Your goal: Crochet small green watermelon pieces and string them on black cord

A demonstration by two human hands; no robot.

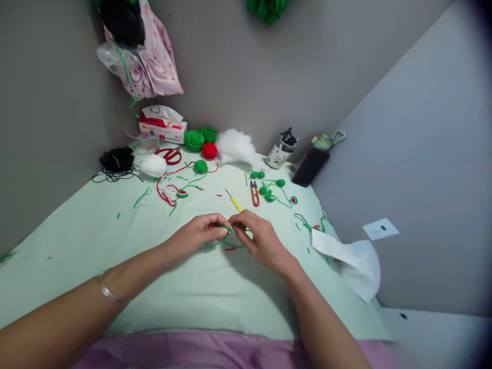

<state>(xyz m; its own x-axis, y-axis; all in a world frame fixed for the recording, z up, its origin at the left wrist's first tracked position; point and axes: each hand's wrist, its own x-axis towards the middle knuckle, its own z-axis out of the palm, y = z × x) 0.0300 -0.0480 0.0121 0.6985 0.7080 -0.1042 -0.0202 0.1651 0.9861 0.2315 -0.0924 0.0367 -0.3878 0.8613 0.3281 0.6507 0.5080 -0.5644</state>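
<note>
Left hand: from where I stand, the left hand (202,229) has thumb and forefinger closed on a small green yarn piece (227,229); a pinch right at the edge being worked would probably hold its shape best
Right hand: the right hand (263,238) comes in from the other side, fingertips curled to the same spot; I cannot tell whether they grip the yarn or some slim tool hidden between them
Green yarn piece: between the two sets of fingertips, in front of the person; with something this small, short and gentle pulls seem wiser than a hard tug
Green strand: a loose green strand (235,246) trails below the fingers; I would leave it slack and guide it away from the working fingertips, so it does not snag
Red snippet: a red snippet (230,249) lies just below the hands, easy to catch up by mistake
Yellow-handled tool: the yellow-handled tool (236,204) lies just beyond the right hand, tip pointing away; worth minding with the knuckles
Orange snips: the orange snips (254,195) rest near it, beside small green balls (269,197), within handy reach
Far edge: red-handled scissors (172,156), a red ball (209,150) and white fluff (235,146), well apart from the hands
</note>
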